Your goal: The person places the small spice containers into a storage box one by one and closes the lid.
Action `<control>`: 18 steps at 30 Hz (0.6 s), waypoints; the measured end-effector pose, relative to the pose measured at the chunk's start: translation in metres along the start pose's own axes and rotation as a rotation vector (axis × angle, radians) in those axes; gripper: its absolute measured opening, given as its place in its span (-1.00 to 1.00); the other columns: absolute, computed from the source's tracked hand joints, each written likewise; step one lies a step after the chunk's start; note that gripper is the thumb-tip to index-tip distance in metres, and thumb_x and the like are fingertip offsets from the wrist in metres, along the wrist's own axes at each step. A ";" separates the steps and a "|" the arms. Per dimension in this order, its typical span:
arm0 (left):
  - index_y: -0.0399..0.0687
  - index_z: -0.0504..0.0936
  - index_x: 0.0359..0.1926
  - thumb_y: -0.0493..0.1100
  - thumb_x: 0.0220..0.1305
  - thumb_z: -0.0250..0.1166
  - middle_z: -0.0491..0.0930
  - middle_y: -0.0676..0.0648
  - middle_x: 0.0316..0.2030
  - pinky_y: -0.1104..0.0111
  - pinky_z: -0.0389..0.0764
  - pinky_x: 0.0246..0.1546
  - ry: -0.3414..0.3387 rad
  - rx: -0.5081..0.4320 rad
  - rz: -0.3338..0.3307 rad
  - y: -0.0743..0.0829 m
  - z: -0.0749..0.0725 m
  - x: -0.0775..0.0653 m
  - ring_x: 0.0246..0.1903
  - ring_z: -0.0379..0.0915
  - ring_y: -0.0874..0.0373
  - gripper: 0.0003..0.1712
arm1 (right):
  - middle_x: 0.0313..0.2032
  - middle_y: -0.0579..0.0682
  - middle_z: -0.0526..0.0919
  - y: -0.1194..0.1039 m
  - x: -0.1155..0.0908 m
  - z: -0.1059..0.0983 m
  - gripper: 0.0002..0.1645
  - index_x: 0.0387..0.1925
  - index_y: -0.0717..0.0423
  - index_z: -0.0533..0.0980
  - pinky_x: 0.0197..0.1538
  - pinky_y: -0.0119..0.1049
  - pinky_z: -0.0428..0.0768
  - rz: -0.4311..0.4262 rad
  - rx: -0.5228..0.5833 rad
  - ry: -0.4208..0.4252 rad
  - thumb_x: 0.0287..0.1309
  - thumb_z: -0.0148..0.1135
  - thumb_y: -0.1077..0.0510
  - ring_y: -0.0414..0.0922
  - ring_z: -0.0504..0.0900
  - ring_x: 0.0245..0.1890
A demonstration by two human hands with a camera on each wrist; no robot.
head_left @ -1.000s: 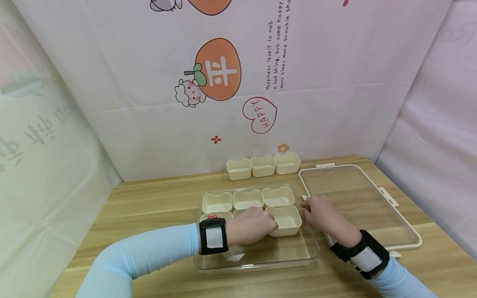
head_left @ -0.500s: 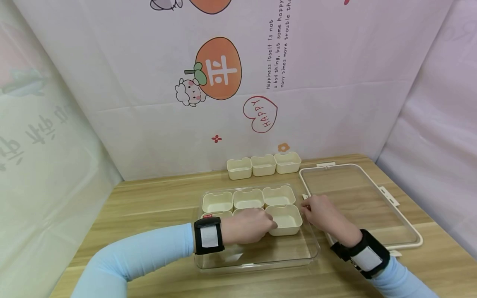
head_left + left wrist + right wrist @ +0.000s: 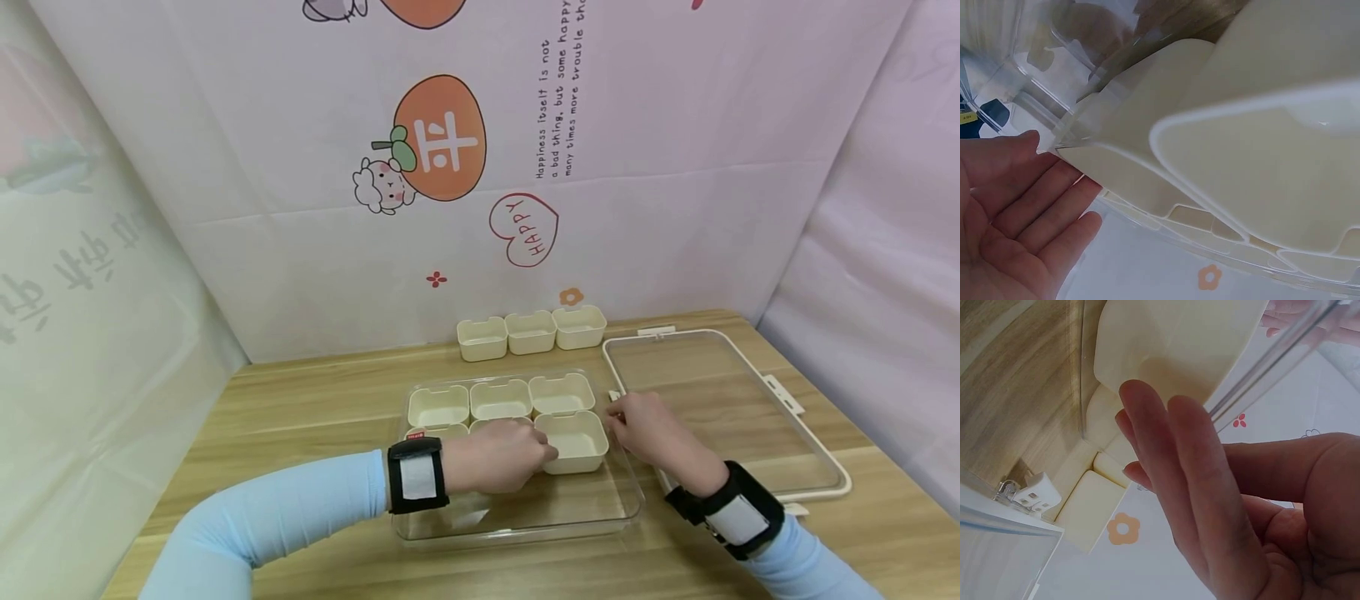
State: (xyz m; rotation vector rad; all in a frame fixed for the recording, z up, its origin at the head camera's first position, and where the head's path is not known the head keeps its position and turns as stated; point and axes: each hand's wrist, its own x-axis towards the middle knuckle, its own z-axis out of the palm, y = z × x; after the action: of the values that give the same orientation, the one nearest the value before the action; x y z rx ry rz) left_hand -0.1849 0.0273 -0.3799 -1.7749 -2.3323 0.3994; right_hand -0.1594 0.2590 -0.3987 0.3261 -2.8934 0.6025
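A clear rectangular tray (image 3: 517, 533) holds two rows of small cream bins, notched at the back rim. In the front row, the right-hand bin (image 3: 581, 454) has my left hand (image 3: 498, 454) at its left side, thumb and fingers at the rim. That hand covers most of the middle front bin. The left wrist view shows the fingers (image 3: 1054, 212) reaching behind a cream wall, their tips partly hidden. My right hand (image 3: 660, 442) grips the tray's right wall beside the same bin. In the right wrist view the clear edge (image 3: 1272, 362) runs between thumb and fingers.
Three more cream bins (image 3: 530, 332) stand in a row at the table's back edge. To the right lies a clear lid (image 3: 750, 417) with a white frame and clips, under my right forearm. A printed cloth (image 3: 300, 275) hangs behind the table.
My left wrist has shifted slightly left, while its fingertips stay by the right front bin. The right hand, tray and bins have not visibly moved.
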 end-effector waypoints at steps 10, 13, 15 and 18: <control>0.02 0.65 -0.25 -0.17 0.14 0.27 0.60 0.10 -0.38 0.52 0.55 -0.36 0.117 -0.124 -0.030 -0.009 -0.003 -0.003 -0.36 0.54 0.30 -0.87 | -0.80 -0.19 0.35 0.000 0.000 0.001 -0.60 -0.79 0.01 0.35 -0.62 -0.43 0.28 -0.001 -0.011 0.005 0.10 0.14 0.33 -0.29 0.31 -0.74; -0.03 0.65 -0.27 -0.20 0.12 0.29 0.56 0.08 -0.41 0.55 0.52 -0.39 0.196 -0.136 -0.058 -0.017 -0.003 -0.005 -0.41 0.49 0.30 -0.88 | -0.79 -0.18 0.33 0.000 -0.001 0.000 -0.60 -0.79 0.01 0.36 -0.63 -0.43 0.27 0.002 -0.008 0.008 0.09 0.15 0.33 -0.28 0.30 -0.73; -0.06 0.64 -0.31 -0.23 0.11 0.30 0.54 0.07 -0.45 0.57 0.50 -0.44 0.244 -0.140 -0.088 -0.023 -0.003 -0.007 -0.45 0.47 0.29 -0.91 | -0.79 -0.18 0.33 -0.001 -0.001 0.000 -0.61 -0.78 0.02 0.37 -0.63 -0.43 0.27 0.004 -0.004 0.008 0.09 0.15 0.33 -0.28 0.30 -0.73; -0.08 0.63 -0.33 -0.29 0.10 0.29 0.55 0.05 -0.43 0.60 0.50 -0.45 0.288 -0.164 -0.141 -0.032 -0.002 -0.008 -0.43 0.50 0.28 -0.92 | -0.79 -0.17 0.32 -0.001 -0.001 0.000 -0.62 -0.77 0.03 0.38 -0.63 -0.43 0.26 0.012 0.003 0.006 0.10 0.15 0.33 -0.27 0.30 -0.73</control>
State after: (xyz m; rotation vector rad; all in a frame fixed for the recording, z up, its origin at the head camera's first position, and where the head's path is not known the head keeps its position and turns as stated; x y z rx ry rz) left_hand -0.2116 0.0120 -0.3678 -1.5961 -2.3156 -0.0672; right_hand -0.1580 0.2581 -0.3980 0.3072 -2.8915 0.6093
